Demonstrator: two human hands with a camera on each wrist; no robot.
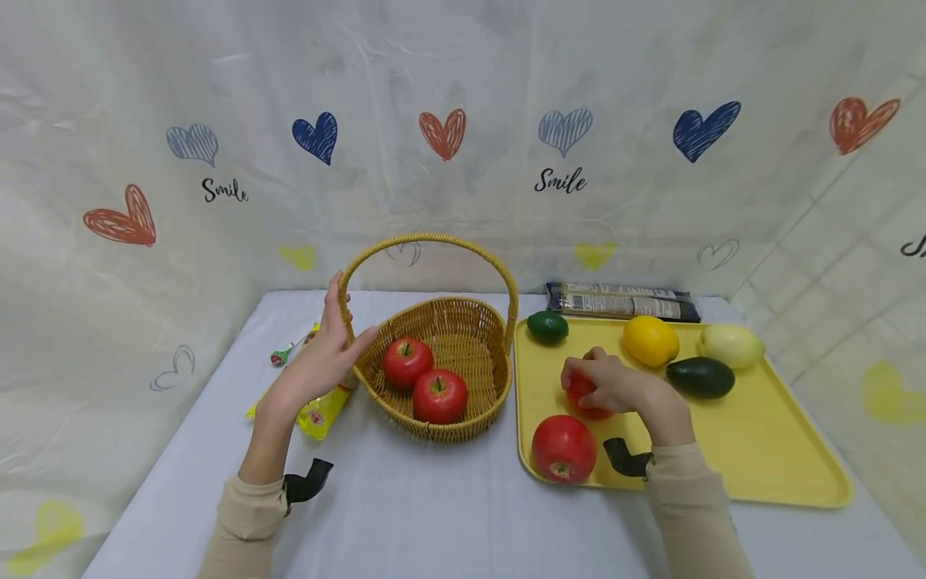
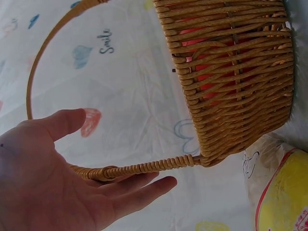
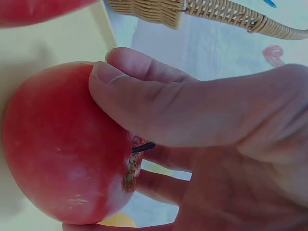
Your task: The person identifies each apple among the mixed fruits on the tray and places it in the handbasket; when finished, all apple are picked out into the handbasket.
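Observation:
A wicker basket (image 1: 434, 433) with a tall hoop handle (image 1: 427, 238) stands mid-table and holds two red apples (image 1: 408, 363). My left hand (image 1: 321, 354) is at the left side of that handle. In the left wrist view its fingers (image 2: 139, 195) lie nearly straight behind the handle, the thumb spread away. Over the yellow tray (image 1: 767, 450), my right hand (image 1: 615, 384) grips a red apple (image 3: 67, 144), thumb on its stem side and fingers around it. Another red apple (image 1: 564, 450) sits at the tray's near left corner.
The tray also carries a small green fruit (image 1: 547, 327), a lemon (image 1: 651, 341), a pale yellow-green fruit (image 1: 732, 346) and a dark avocado (image 1: 700, 377). Behind it lie dark long packets (image 1: 622, 302). Left of the basket are a yellow snack bag (image 1: 318, 414) and a lollipop (image 1: 280, 356).

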